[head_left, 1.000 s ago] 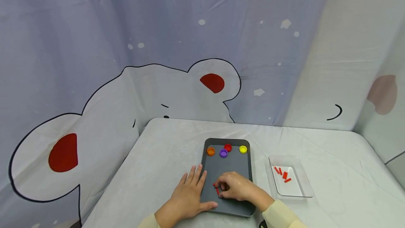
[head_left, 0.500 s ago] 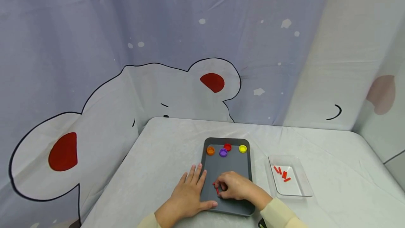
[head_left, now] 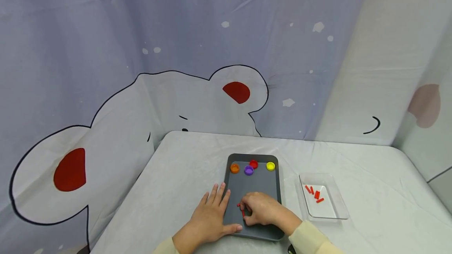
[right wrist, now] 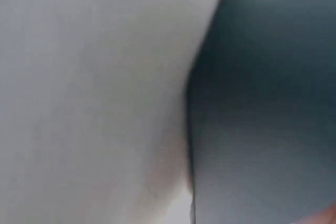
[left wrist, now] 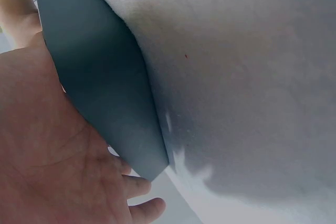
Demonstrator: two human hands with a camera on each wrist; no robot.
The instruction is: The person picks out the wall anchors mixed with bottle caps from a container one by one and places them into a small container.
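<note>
A dark grey tray (head_left: 254, 183) lies on the white-covered table. My left hand (head_left: 210, 216) rests along its left edge with fingers spread and the thumb over the near-left rim. In the left wrist view, the palm (left wrist: 58, 145) is beside the tray's outer wall (left wrist: 105, 77). Over the near half of the tray, my right hand (head_left: 263, 207) has its thumb and curled fingers at a thin red stick (head_left: 243, 213), pinching it close to the tray floor. Another small red piece (head_left: 238, 205) shows just beyond the fingertips. The right wrist view shows mostly tray wall (right wrist: 262, 108).
At the tray's far end sit an orange cap (head_left: 234, 168), a purple cap (head_left: 248, 170), a red cap (head_left: 253, 164) and a yellow cap (head_left: 270, 166). Right of the tray stands a clear plastic box (head_left: 330, 218) with several red sticks (head_left: 317, 195). A printed curtain (head_left: 282, 50) hangs behind.
The right hand's thumb has shifted very slightly toward the near side at the red stick. The left hand, tray and caps stay in place.
</note>
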